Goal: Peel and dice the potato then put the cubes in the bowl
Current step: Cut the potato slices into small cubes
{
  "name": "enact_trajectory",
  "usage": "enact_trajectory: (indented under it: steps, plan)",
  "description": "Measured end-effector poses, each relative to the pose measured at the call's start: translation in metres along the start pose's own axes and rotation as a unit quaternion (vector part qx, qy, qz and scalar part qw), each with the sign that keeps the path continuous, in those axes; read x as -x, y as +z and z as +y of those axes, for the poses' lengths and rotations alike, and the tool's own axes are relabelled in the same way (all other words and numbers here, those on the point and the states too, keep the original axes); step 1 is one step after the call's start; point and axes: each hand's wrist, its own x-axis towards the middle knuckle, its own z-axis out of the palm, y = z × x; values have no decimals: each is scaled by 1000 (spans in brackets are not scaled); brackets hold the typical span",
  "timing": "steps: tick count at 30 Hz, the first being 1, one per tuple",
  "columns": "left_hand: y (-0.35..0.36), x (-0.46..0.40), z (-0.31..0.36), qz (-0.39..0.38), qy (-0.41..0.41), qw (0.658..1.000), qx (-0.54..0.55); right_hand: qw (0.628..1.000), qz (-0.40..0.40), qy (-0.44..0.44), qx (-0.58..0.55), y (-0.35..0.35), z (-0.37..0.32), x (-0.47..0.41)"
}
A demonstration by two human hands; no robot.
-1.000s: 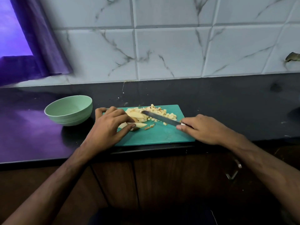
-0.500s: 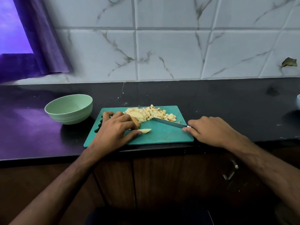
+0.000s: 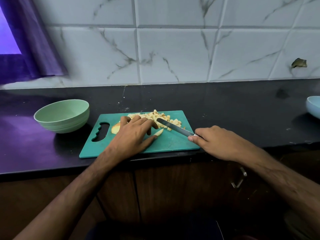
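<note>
Fingers of the right hand (image 3: 220, 142) wrap the handle of the knife (image 3: 174, 127), forefinger stretched forward, so the blade angles up-left over the board with its tip at the cube pile, likely poised for the next cut. Nearer the board's middle, the left hand (image 3: 133, 134) lies palm-down with fingers spread and slightly bent, thumb tip beside a thin potato slice (image 3: 159, 132), seemingly gathering uncut pieces; whether it pinches anything I cannot tell. A larger potato piece (image 3: 115, 129) shows at its left edge. Both sit on the teal cutting board (image 3: 173, 144). Farther back lies the heap of diced cubes (image 3: 161, 117), pushed clear of the cutting area. Left, off the board, waits the green bowl (image 3: 62, 115), cube-free inside, close enough for a short transfer.
</note>
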Motion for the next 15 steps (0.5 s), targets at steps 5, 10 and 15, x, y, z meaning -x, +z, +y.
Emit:
enact_trajectory:
  steps: [5, 10, 15]
  plan:
    - [-2, 3, -8, -27, 7, 1000, 6, 1000, -7, -5, 10, 3, -3, 6]
    - [-3, 7, -16, -48, 44, 998, 25, 1000, 4, 10, 7, 9, -7, 10]
    - [-5, 8, -16, -65, 47, 996, 36, 1000, 3, 21, 18, 8, -13, 13]
